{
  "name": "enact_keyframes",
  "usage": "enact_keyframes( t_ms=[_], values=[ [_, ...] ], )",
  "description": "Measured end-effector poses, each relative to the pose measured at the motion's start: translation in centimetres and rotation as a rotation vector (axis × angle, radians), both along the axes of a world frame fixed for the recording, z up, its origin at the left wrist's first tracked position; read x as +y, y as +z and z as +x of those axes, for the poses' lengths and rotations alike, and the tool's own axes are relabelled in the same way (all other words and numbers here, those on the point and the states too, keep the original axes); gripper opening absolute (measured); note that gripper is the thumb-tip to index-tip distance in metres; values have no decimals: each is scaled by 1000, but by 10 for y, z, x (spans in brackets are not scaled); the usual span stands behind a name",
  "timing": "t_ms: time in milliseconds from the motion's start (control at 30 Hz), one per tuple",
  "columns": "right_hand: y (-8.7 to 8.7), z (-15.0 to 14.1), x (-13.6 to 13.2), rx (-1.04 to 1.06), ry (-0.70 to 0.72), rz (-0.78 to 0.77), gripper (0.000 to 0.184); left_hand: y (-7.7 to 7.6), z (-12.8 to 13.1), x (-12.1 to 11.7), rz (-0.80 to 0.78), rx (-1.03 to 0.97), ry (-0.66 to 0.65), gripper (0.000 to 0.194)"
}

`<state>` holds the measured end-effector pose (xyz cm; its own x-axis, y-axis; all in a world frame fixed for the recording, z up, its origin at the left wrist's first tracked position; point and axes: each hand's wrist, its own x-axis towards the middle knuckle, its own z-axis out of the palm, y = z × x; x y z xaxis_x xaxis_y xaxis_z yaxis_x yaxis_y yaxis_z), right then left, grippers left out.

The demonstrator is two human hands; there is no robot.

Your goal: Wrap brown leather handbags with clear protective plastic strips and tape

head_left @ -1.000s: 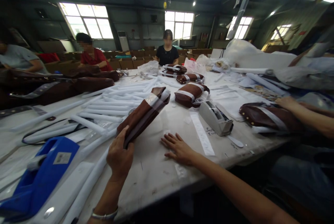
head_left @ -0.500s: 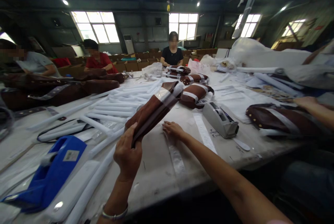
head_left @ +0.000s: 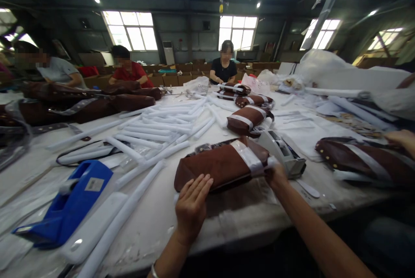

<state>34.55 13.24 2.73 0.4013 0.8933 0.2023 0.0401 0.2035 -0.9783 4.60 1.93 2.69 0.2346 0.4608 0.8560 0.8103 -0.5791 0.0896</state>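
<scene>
Brown bag [head_left: 210, 166] lies right of an illegible dispenser label [head_left: 94, 184].

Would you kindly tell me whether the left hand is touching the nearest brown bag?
Touching: in the head view, the left hand rests its fingers on the nearest brown bag.

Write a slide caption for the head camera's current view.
Left hand on a brown bundle, right hand at its banded end, a grey tape dispenser just beyond.
</scene>
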Motion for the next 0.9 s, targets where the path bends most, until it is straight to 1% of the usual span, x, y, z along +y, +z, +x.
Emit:
enact_keyframes(
  t_ms=[67, 100, 133, 167, 200, 267, 300, 333, 367, 433, 500, 600, 667, 733, 800, 900],
  values=[
    [18, 24, -11, -3, -156, 30, 38, -16, 8, -6, -55, 35, -28, 51],
    [30, 27, -16, -65, -203, 61, 36, -23, 11, -9, -77, 45, -38, 50],
    [41, 23, -20, -165, -213, 99, 33, -27, 14, -10, -92, 50, -44, 49],
    [53, 14, -22, -302, -168, 142, 30, -29, 16, -12, -96, 51, -47, 48],
    [63, 0, -22, -458, -60, 176, 26, -30, 17, -12, -93, 54, -53, 46],
    [76, -36, -17, -731, 228, 252, 21, -28, 17, -10, -72, 62, -70, 43],
    [79, -55, -10, -852, 361, 274, 20, -27, 17, -9, -64, 67, -80, 41],
    [79, -71, -2, -981, 461, 268, 19, -26, 16, -8, -61, 71, -88, 40],
    [77, -86, 9, -1111, 528, 227, 20, -25, 15, -7, -60, 71, -92, 40],
    [70, -106, 32, -1325, 573, 84, 22, -26, 14, -5, -60, 66, -93, 38],
    [62, -115, 55, -1436, 582, -50, 25, -29, 14, -5, -58, 60, -93, 36],
    [55, -116, 81, -1463, 660, -142, 23, -32, 15, -5, -61, 41, -96, 37],
    [54, -115, 91, -1465, 723, -183, 21, -32, 14, -3, -72, 19, -105, 38],
    [53, -113, 97, -1453, 762, -204, 22, -31, 13, 1, -84, -4, -120, 39],
    [50, -113, 100, -1437, 770, -216, 26, -28, 10, 7, -94, -16, -136, 38],
    [43, -117, 104, -1421, 732, -232, 30, -25, 9, 14, -98, -1, -160, 36]
  ],
)
